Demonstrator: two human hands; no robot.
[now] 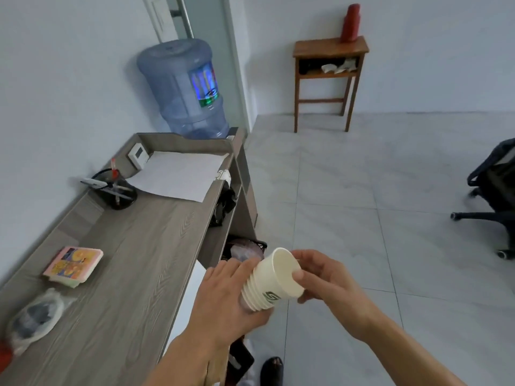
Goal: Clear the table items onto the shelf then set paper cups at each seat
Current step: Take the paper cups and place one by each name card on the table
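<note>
Standing beside the long grey wood-grain shelf unit [145,246], the person holds a stack of paper cups over the tiled floor, so the step in hand looks like the second half of the task: getting cups ready for the seats. The shelf top carries a large water bottle [184,87] at its far end, a white sheet of paper [181,174], a black pen holder [118,190], a colourful packet [73,266] and a bagged item [33,319] (what is in it I cannot tell). Across the room are a small wooden side table [328,48] with a red flask [350,22] on it and, at the right edge, a black office chair [496,185].

The left hand [223,296] is wrapped closed around the base of the stack of paper cups [267,285], which is tilted with its mouth toward the right hand [326,277]. That hand pinches the rim of the outermost cup, thumb on the near edge, fingers behind.

Next, I judge, comes peeling that one cup free without dragging its neighbours, then carrying it to a seat; the table itself is out of view.
</note>
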